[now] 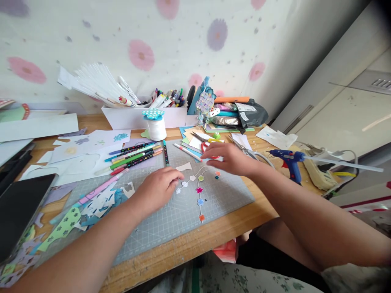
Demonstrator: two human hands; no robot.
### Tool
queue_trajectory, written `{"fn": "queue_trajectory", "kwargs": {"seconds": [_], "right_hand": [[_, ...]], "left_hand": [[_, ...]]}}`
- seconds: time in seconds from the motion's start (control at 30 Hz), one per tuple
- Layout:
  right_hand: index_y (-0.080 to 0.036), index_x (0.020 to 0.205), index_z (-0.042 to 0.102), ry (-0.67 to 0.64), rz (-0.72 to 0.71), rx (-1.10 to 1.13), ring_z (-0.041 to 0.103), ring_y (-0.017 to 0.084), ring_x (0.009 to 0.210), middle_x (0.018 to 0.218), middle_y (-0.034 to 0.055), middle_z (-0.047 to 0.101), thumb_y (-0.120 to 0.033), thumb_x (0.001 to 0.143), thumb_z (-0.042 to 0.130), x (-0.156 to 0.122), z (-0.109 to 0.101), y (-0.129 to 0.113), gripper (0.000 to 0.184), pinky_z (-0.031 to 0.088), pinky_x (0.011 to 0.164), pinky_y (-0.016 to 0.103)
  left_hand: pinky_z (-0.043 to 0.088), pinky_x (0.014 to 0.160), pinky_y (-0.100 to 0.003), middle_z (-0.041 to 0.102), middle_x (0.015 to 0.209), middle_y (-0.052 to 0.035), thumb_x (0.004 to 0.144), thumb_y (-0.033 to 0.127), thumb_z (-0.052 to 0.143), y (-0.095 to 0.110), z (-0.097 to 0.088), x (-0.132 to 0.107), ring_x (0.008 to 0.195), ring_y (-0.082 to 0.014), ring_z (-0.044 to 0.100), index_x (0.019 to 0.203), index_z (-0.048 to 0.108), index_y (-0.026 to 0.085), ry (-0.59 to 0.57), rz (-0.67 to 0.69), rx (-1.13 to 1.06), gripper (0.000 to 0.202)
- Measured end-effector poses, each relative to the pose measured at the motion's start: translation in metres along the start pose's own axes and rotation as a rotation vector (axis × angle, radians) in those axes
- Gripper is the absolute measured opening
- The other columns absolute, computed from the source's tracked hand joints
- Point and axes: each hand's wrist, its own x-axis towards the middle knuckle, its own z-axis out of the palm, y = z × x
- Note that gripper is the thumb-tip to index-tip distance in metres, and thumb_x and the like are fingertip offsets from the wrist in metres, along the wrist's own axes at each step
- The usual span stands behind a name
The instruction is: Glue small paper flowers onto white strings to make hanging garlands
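A flower string lies on the grey cutting mat [146, 217], with white paper flowers [185, 184] on one strand and coloured flowers [199, 190] on another. My left hand [160, 185] rests on the mat just left of the white flowers, fingers loosely bent and nothing visible in them. My right hand [224, 158] is above the far part of the mat, fingers apart and stretched left, partly covering red-handled scissors [204, 147]; contact cannot be made out. Two small loose flowers [217, 173] lie below it. A white paper scrap [183, 166] and a white marker [187, 152] lie between the hands.
Several markers [136, 156] and paper scraps [99, 203] lie left, beside a phone [23, 211]. A thread spool [157, 128] stands before the white pen box [172, 118]. At right are metal scissors [244, 148], a blue glue gun [288, 160] and a power strip [319, 173].
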Motion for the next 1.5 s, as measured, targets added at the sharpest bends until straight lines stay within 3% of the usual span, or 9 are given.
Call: {"fn": "queue_trajectory", "kwargs": {"seconds": [0.1,0.23,0.3,0.5,0.8,0.97,1.03,1.2,1.5], "right_hand": [[-0.021,0.093,0.071,0.304,0.208,-0.059,0.063,0.019,0.087,0.093,0.0066,0.068,-0.030,0.086,0.058,-0.047,-0.040,0.003,0.017,0.049,0.078,0.034],[-0.019,0.091,0.071,0.761,0.737,-0.265,0.062,0.022,0.074,0.082,0.0081,0.069,-0.044,0.081,0.060,-0.136,-0.062,0.009,0.029,0.048,0.066,0.034],[-0.017,0.093,0.070,0.810,1.025,-0.328,0.060,0.023,0.066,0.075,0.0093,0.069,-0.051,0.079,0.056,-0.175,-0.058,0.014,0.039,0.046,0.058,0.034],[-0.012,0.093,0.068,0.778,1.188,-0.407,0.063,0.026,0.076,0.085,0.0133,0.070,-0.053,0.071,0.059,-0.221,-0.043,0.043,0.047,0.047,0.069,0.037],[-0.019,0.058,0.061,0.639,1.283,-0.271,0.055,0.022,0.049,0.045,0.0024,0.054,-0.039,0.060,0.071,-0.195,-0.048,0.077,0.023,0.042,0.052,0.035],[-0.017,0.094,0.064,0.705,1.007,0.058,0.060,0.017,0.059,0.081,0.0060,0.068,-0.040,0.073,0.064,-0.160,-0.051,0.042,0.031,0.049,0.052,0.030],[-0.017,0.095,0.066,0.523,0.818,0.342,0.059,0.015,0.059,0.085,0.0064,0.069,-0.038,0.073,0.068,-0.133,-0.045,0.019,0.030,0.049,0.051,0.028],[-0.019,0.095,0.067,0.002,0.704,0.502,0.060,0.014,0.066,0.086,0.0050,0.069,-0.037,0.075,0.068,-0.065,-0.019,-0.021,0.028,0.050,0.055,0.025],[-0.021,0.074,0.060,-0.136,0.521,0.402,0.056,0.015,0.066,0.071,-0.0006,0.060,-0.026,0.077,0.060,-0.043,0.006,-0.016,0.006,0.047,0.059,0.025]], "left_hand": [[0.045,0.080,-0.035,0.064,0.097,-0.0046,0.087,0.017,0.040,0.000,0.000,0.000,0.092,-0.0213,0.060,0.098,0.066,0.021,0.029,0.006,0.008,0.028],[0.046,0.081,-0.036,0.064,0.096,-0.0062,0.087,0.018,0.037,0.001,0.001,0.002,0.093,-0.0225,0.060,0.099,0.067,0.020,0.065,0.032,0.025,0.032],[0.046,0.081,-0.036,0.064,0.097,-0.0065,0.086,0.019,0.036,-0.001,0.003,0.003,0.094,-0.0230,0.060,0.099,0.068,0.021,0.086,0.050,0.035,0.034],[0.047,0.080,-0.036,0.064,0.099,-0.0065,0.087,0.026,0.037,-0.013,0.010,0.005,0.095,-0.0241,0.059,0.098,0.068,0.022,0.150,0.086,0.048,0.033],[0.048,0.081,-0.037,0.066,0.096,-0.0061,0.085,0.020,0.039,-0.001,0.005,0.003,0.094,-0.0234,0.059,0.095,0.069,0.022,0.175,0.085,0.046,0.033],[0.046,0.084,-0.041,0.064,0.095,-0.0051,0.086,0.016,0.043,0.001,0.008,0.001,0.095,-0.0226,0.056,0.096,0.069,0.023,0.156,0.122,0.033,0.029],[0.045,0.086,-0.042,0.064,0.096,-0.0050,0.086,0.014,0.042,0.003,0.009,0.000,0.096,-0.0225,0.054,0.096,0.069,0.023,0.148,0.140,0.031,0.030],[0.043,0.087,-0.042,0.061,0.101,-0.0054,0.087,0.014,0.044,0.006,0.008,-0.002,0.099,-0.0235,0.052,0.099,0.069,0.023,0.112,0.148,0.047,0.030],[0.041,0.091,-0.045,0.059,0.108,-0.0048,0.089,0.015,0.043,0.006,0.008,-0.002,0.103,-0.0240,0.049,0.101,0.068,0.025,0.094,0.122,0.085,0.030]]}}
